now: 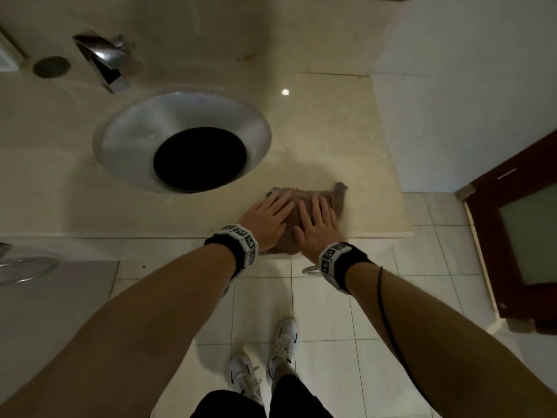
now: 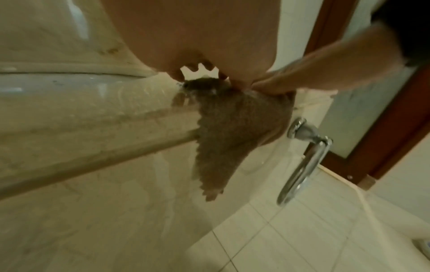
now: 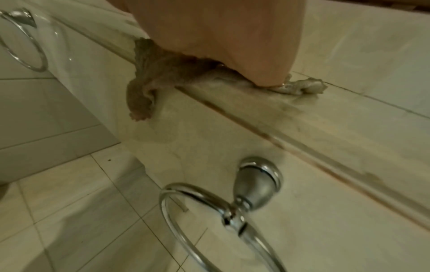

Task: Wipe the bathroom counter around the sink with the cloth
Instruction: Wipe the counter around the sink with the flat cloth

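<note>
Grip, left hand (image 1: 269, 217): released, fingers straight and spread, palm pressed flat on the left part of the cloth (image 1: 309, 206). Grip, right hand (image 1: 316, 226): released likewise, fingers straight, flat on the right part of the same cloth, just beside the left hand, thumbs near each other.

Cloth: brownish, nubbly, scalloped edge; spread on the near right part of the worktop (image 1: 346, 140), right of the sink. Near portion draped over the worktop's front edge, seen hanging in the left wrist view (image 2: 223, 147) and the right wrist view (image 3: 149, 86). Far right corner bunched up, clear of the fingers.

Worktop: pale cream stone, glossy, one bright light spot on the far right part; rounded front lip.

Sink (image 1: 126, 137): round glass bowl with dark centre, set left of the cloth, apart from it. Chrome tap (image 1: 105, 61) at the far side of the sink. Dark round disc (image 1: 51, 67) left of the tap.

Towel ring (image 3: 221, 206): chrome, fixed to the panel below the worktop, beneath the right hand. Second ring (image 3: 23, 40) farther left on the same front.

Wrists: black bands with black-and-white marker blocks. Thin dark cord along the right forearm.

Floor (image 1: 331, 342): pale square tiles. White shoes (image 1: 283, 342) near. Dark wooden door frame (image 1: 494, 236) at right.
</note>
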Available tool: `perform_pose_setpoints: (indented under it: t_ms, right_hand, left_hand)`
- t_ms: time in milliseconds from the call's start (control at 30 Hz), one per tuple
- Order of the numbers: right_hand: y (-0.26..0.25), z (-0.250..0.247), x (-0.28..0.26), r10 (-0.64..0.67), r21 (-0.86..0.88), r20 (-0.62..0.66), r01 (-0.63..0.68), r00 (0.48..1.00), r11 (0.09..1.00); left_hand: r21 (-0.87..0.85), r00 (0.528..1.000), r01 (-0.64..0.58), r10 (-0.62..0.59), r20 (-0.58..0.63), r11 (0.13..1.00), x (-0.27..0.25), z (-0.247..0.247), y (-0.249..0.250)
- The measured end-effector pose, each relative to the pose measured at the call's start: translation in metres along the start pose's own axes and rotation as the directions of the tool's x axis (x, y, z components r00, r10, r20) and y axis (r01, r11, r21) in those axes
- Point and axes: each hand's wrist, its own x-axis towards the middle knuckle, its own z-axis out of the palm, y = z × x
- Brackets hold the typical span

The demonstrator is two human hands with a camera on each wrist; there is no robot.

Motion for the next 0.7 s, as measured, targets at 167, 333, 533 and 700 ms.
perform_pose_setpoints:
  t_ms: [167, 333, 533, 700]
  right_hand:
    - [0.013, 0.007, -0.007, 0.109, 0.035, -0.033, -0.108, 0.993, 0.994]
    - [0.026, 0.008, 0.013, 0.158, 0.024, -0.088, -0.157, 0.983, 0.987]
    - [0.067, -0.008, 0.068, 0.101, 0.023, -0.090, -0.099, 0.991, 0.995]
    - [0.097, -0.030, 0.123, 0.055, 0.011, -0.075, -0.054, 0.996, 0.998]
  left_hand:
    - [-0.031, 0.991, 0.128, -0.129, -0.022, 0.991, -0.002, 0.022, 0.024]
    - [-0.039, 0.977, 0.207, -0.209, -0.051, 0.978, 0.023, 0.016, 0.036]
    - [-0.095, 0.958, 0.281, -0.284, -0.027, 0.955, 0.082, 0.003, 0.034]
    - [-0.074, 0.947, 0.321, -0.322, -0.007, 0.944, 0.142, -0.013, 0.016]
